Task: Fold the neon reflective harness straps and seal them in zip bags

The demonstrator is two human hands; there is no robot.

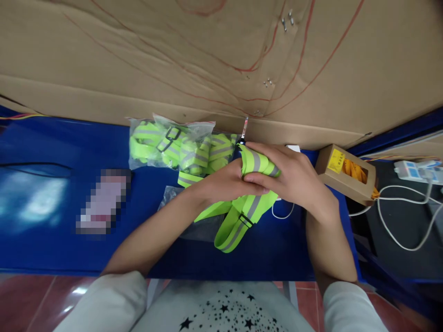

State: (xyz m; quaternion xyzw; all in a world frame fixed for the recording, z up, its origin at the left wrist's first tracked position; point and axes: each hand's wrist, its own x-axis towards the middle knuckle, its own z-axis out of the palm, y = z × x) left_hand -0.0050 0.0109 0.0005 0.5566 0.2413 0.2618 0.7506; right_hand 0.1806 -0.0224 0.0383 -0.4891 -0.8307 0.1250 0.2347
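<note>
Both my hands are closed around a neon-yellow reflective strap [254, 161] with a grey stripe, folded into a roll. My left hand [226, 180] grips it from the left, its fingers partly behind the strap. My right hand [294, 170] wraps over it from the right, with the thumb across the front. Below my hands a loop of the strap hangs down, carrying a black slide buckle [246, 220]. Just behind lie clear plastic bags [194, 147] filled with similar reflective straps. Under the loose strap an emptier clear bag [199, 230] rests on the blue table.
The blue table [277, 258] meets a brown cardboard wall [138, 60] with red lines. A blurred phone-like object [104, 201] lies at left. To the right stand a cardboard box [346, 175] with orange contents, a white power strip [418, 173] and white cables. A pen-like item [244, 129] leans behind my hands.
</note>
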